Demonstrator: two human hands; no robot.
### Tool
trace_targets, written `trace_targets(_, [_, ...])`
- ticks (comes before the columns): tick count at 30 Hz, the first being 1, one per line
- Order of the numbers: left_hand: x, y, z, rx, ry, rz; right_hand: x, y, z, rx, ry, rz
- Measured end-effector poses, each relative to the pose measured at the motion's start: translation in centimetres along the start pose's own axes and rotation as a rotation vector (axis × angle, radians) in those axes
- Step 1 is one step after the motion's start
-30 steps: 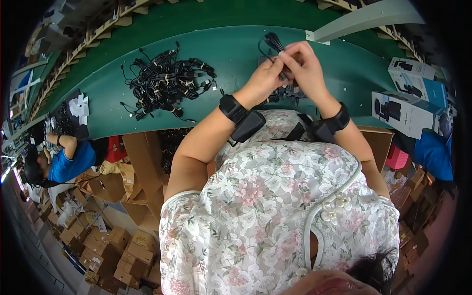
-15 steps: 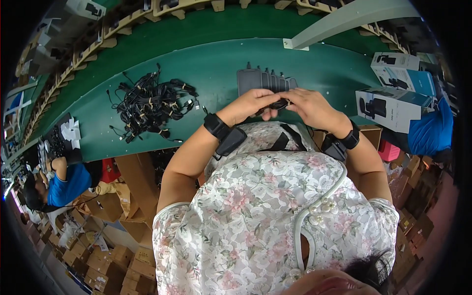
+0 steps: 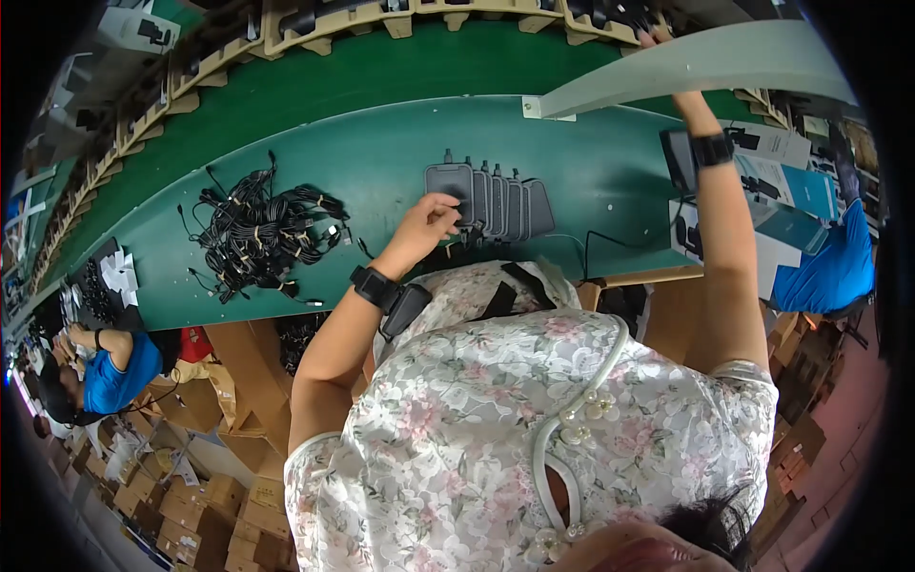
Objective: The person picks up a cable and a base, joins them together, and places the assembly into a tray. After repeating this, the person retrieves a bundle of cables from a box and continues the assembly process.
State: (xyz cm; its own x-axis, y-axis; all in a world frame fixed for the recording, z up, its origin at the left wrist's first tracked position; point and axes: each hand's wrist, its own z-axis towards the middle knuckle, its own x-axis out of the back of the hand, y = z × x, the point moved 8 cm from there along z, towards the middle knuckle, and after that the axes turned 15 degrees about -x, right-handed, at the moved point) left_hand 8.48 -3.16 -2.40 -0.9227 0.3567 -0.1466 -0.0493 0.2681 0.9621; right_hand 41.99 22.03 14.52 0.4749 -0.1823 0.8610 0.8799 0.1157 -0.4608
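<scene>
On the green table (image 3: pixel 381 172), counted from the row of dark grey adapters (image 3: pixel 491 202): that row holds about five or six flat units, overlapping — the exact number is hard to tell. Left of it, one tangled heap of black cables (image 3: pixel 257 238). Right of it, two or three printed boxes (image 3: pixel 772 205).

Bright, even overhead light, soft shadows, strong fisheye bending and black corners, slight blur toward the rim

Dark grey adapters (image 3: pixel 491 202) and black cables (image 3: pixel 255 240) lie on a green table (image 3: pixel 381 157); the dress (image 3: pixel 534 429) is floral.
</scene>
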Motion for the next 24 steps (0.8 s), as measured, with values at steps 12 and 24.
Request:
trace_targets(12, [2.3,-1.3,-6.9,0.018,0.228,0.170,-5.6,-0.6,8.9,0.045,0.059,-0.449])
trace_targets(24, [2.6,-0.4,-9.5,-0.099,0.227,0.524,-8.1,0.9,9.0,0.012,0.223,-0.299])
